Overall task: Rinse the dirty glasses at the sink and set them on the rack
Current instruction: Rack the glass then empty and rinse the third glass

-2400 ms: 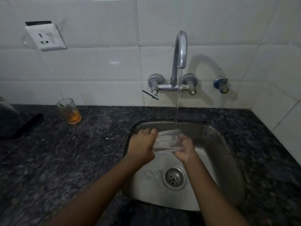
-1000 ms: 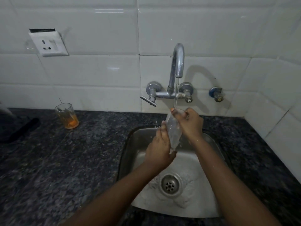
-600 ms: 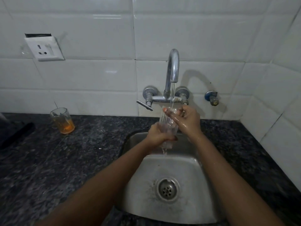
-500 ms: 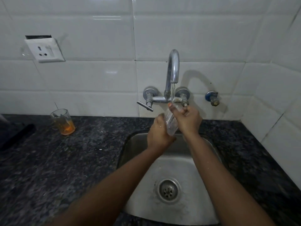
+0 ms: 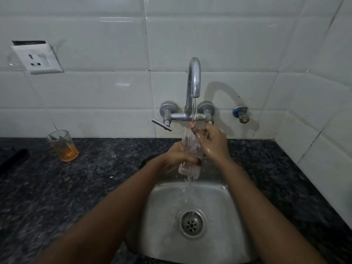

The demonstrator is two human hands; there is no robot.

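A clear ribbed glass (image 5: 191, 149) stands upright over the steel sink (image 5: 215, 199), under the running tap (image 5: 194, 79). My left hand (image 5: 178, 156) grips its lower half, fingers wrapped round the front. My right hand (image 5: 212, 142) holds the rim, its fingers reaching over the mouth where the water stream lands. Water spills from the base of the glass into the basin. A second glass (image 5: 62, 145) with orange residue stands on the dark counter at the left. No rack is in view.
The drain (image 5: 191, 222) sits mid-basin. A tap lever (image 5: 162, 125) sticks out to the left of the glass, and a blue valve (image 5: 240, 113) is on the wall at the right. A wall socket (image 5: 37, 59) is upper left. A black object (image 5: 13, 160) lies at the far left of the counter.
The glass has gone from lying sideways low in the basin to upright under the spout. My left hand has wrapped round its lower half, and water now runs off its base.
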